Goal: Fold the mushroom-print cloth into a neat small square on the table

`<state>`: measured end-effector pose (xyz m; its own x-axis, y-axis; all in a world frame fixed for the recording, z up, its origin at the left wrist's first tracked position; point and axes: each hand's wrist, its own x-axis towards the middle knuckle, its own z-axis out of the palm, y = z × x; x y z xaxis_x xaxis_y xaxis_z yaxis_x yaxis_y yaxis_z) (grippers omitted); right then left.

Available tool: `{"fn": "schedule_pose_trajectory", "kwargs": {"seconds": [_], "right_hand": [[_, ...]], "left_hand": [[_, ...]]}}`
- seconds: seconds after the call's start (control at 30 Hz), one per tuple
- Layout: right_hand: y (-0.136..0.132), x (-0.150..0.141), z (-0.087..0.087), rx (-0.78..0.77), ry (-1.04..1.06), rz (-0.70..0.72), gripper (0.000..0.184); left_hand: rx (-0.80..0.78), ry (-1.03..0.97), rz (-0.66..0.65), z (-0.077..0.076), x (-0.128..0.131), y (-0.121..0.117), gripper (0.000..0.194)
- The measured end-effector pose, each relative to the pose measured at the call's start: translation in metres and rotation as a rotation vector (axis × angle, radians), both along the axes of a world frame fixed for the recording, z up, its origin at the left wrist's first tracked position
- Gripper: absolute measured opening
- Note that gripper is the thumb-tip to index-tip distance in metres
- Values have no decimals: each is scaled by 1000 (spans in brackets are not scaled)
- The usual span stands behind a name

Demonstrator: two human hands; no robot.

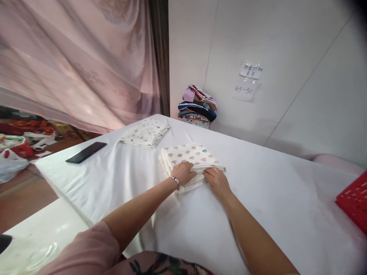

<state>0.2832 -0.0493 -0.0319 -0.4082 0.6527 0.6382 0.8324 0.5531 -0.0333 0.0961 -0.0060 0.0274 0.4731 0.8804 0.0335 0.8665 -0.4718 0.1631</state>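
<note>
Left hand (pixel 183 172) laid palm down on the near edge of a folded patterned cloth (pixel 190 154), fingers curled over the edge and pressing the layers together. Right hand (pixel 215 178) just beside it, touching the same edge at the near right corner, fingertips tucked against the stacked layers; whether pinching or only pressing, cannot tell. Thin bracelet (pixel 174 179) at the left wrist.

Cloth resting flat on the white-covered desk (pixel 272 198), directly under and just beyond both hands, folded into a thick rectangle of several layers. Likely light, soft and limp: no stiffness to hold its shape, layers apt to slide over one another and fan out if lifted from one corner. Best taken along the folded near edge with both hands, thumbs above and fingers beneath, gripping all layers at once.

Well beyond the left hand, a second folded cloth (pixel 145 132); further to that hand's left, a dark phone (pixel 86 152). Far beyond both hands, against the wall, a pile of mixed fabrics (pixel 197 109). Well off to the right of the right hand, a red crate (pixel 354 200) at the desk's edge.
</note>
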Motion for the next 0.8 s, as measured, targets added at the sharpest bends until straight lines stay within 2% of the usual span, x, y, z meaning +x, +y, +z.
{"fn": "schedule_pose_trajectory", "kwargs": {"seconds": [0.37,0.53,0.8], "right_hand": [[1,-4,-8,-60,-15,-31,25],[2,-3,-10,-14,-7,32,26],[2,-4,-12,-53,-45,26,28]], "left_hand": [[37,-9,-25,-4,-1,-6,26],[100,34,-39,-9,-1,-10,25],[196,57,-101,-19,-4,-27,20]]}}
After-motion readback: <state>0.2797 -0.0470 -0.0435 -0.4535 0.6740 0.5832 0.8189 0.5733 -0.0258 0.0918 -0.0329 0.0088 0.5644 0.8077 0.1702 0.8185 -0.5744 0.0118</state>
